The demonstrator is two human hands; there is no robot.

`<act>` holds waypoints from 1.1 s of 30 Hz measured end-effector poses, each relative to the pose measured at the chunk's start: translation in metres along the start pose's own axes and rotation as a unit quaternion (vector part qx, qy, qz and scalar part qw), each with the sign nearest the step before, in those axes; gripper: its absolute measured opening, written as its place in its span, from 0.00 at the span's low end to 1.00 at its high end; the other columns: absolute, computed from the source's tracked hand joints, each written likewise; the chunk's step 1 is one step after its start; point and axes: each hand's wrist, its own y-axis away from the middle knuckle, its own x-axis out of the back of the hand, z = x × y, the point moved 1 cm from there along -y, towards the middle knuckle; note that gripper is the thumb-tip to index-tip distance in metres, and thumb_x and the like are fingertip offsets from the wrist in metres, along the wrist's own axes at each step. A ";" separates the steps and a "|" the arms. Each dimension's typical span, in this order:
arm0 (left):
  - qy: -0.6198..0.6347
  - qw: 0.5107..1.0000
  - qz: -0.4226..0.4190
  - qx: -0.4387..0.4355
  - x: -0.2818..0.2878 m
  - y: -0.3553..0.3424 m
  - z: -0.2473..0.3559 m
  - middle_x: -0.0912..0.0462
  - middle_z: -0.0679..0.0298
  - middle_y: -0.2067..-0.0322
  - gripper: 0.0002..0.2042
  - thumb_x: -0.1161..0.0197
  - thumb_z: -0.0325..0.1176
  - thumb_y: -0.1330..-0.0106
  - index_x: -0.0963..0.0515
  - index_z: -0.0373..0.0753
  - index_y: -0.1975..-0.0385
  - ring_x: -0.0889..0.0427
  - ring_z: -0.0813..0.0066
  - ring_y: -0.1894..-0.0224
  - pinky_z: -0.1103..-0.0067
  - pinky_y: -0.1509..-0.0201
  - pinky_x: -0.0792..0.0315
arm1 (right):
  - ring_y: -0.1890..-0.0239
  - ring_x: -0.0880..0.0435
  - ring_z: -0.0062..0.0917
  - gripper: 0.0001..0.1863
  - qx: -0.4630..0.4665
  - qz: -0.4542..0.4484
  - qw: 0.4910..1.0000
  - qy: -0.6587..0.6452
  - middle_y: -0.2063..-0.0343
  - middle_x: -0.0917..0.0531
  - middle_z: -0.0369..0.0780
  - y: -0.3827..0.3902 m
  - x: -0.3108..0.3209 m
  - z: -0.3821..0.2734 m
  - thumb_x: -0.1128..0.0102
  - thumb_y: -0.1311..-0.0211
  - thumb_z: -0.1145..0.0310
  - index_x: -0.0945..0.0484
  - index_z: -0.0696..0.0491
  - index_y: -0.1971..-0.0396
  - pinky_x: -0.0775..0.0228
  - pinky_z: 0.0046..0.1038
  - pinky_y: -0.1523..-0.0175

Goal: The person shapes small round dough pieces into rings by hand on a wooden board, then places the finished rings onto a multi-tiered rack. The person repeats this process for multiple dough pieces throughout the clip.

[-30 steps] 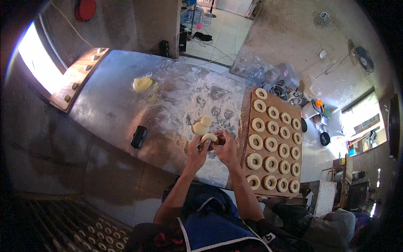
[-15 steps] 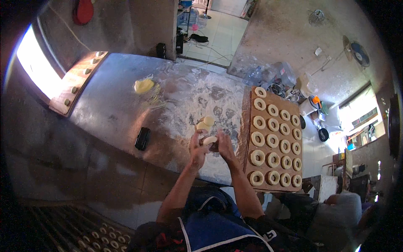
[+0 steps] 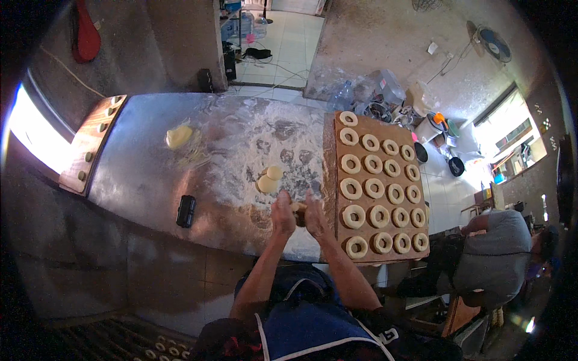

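Note:
Low over the floured near part of the table, my left hand (image 3: 283,216) and my right hand (image 3: 315,218) face each other with fingers stretched forward. Between them they hold a piece of dough (image 3: 298,207), partly hidden and in shadow; its shape is hard to make out. Just beyond my left fingertips lie two pale rounds of dough, the smaller round (image 3: 274,172) touching the larger round (image 3: 267,184). To the right of my right hand, a brown board (image 3: 330,224) carries several rows of dough rings (image 3: 354,216).
A yellow lump of dough (image 3: 179,137) and a black box-like object (image 3: 186,211) sit on the left half of the metal table (image 3: 135,162). A wooden board (image 3: 90,144) with small pieces stands at the far left. A person in grey (image 3: 490,259) bends at the right.
The view has shifted, moving the table left in the picture. My hands have turned more palm to palm around the dough, with fingers straighter. The person at the right shows more fully.

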 end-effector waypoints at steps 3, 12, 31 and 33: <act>-0.124 0.985 0.007 -0.121 -0.012 0.002 -0.002 0.35 0.65 0.81 0.20 0.58 0.49 0.28 0.35 0.40 0.77 0.30 0.70 0.79 0.70 0.71 0.33 | 0.70 0.26 0.27 0.28 0.087 -0.012 0.991 0.100 0.72 0.23 0.43 0.004 0.012 -0.003 0.61 0.27 0.48 0.24 0.62 0.60 0.32 0.34 0.58; 0.387 0.852 0.077 0.345 -0.058 -0.001 0.002 0.34 0.66 0.79 0.19 0.59 0.48 0.28 0.34 0.40 0.74 0.28 0.68 0.75 0.70 0.66 0.31 | 0.65 0.24 0.36 0.29 -0.004 -0.018 1.000 -0.022 0.68 0.21 0.48 -0.016 0.054 0.021 0.62 0.27 0.48 0.24 0.61 0.56 0.32 0.39 0.59; 0.348 0.883 -0.064 0.307 -0.233 -0.060 0.028 0.25 0.65 0.75 0.19 0.53 0.46 0.28 0.29 0.38 0.76 0.28 0.72 0.74 0.73 0.68 0.34 | 0.54 0.27 0.32 0.33 -0.047 0.039 0.981 -0.187 0.56 0.23 0.46 -0.108 0.202 0.065 0.71 0.26 0.43 0.31 0.60 0.49 0.36 0.35 0.46; 0.200 0.953 -0.126 0.191 -0.254 -0.072 0.021 0.28 0.67 0.77 0.18 0.53 0.46 0.28 0.31 0.39 0.76 0.28 0.74 0.73 0.74 0.66 0.33 | 0.60 0.26 0.29 0.33 0.053 0.081 0.992 -0.077 0.59 0.23 0.47 -0.118 0.218 0.065 0.69 0.27 0.43 0.30 0.61 0.51 0.32 0.33 0.52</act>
